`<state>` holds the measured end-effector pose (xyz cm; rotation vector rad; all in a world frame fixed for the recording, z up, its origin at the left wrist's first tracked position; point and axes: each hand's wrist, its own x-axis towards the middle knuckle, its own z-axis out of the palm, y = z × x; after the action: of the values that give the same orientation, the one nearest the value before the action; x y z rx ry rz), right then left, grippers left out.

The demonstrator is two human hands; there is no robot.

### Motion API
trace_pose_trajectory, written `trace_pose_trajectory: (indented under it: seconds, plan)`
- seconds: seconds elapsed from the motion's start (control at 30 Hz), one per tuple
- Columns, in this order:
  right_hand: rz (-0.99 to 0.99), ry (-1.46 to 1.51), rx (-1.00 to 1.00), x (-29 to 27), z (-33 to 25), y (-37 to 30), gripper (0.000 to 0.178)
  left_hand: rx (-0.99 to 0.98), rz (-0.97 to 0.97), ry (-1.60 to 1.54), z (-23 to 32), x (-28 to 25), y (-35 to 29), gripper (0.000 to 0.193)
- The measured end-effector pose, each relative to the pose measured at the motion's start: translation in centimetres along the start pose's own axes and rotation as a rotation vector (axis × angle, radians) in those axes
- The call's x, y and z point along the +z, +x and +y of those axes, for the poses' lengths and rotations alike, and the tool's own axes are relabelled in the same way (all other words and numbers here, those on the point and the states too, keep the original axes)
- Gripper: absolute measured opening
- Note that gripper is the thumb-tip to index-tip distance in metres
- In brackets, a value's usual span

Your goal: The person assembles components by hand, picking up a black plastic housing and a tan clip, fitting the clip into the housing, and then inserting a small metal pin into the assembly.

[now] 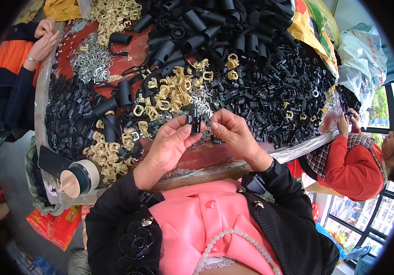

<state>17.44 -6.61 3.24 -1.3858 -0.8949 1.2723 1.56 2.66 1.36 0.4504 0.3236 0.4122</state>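
Observation:
My left hand [169, 145] holds a small black plastic part [193, 123] upright between thumb and fingers, just above the near edge of the table. Close by on its right, my right hand [236, 134] is closed in a pinch. Whatever its fingertips hold, if anything, is too small or hidden to make out. Beyond my hands lies a heap of beige buckle-like pieces [174, 89]. Small silver metal pieces [201, 98] are scattered among them. Several small black plastic parts [270, 107] spread across the table to the right.
Black tubes [194, 20] with straps are piled at the far side. Silver metal hooks [91, 62] lie far left. A cup with a wooden lid [71, 183] and a dark phone-like slab [52, 161] sit front left. Two people work at the left and right table edges.

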Motion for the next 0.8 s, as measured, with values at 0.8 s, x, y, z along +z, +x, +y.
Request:
trace_pose_trajectory:
  seconds: [0.8]
  plan:
    - [0.070,-0.838,-0.728,0.4,-2.0,-0.2,0.012,-0.212,0.087,0.082,-0.1,0.1,-0.5,0.023]
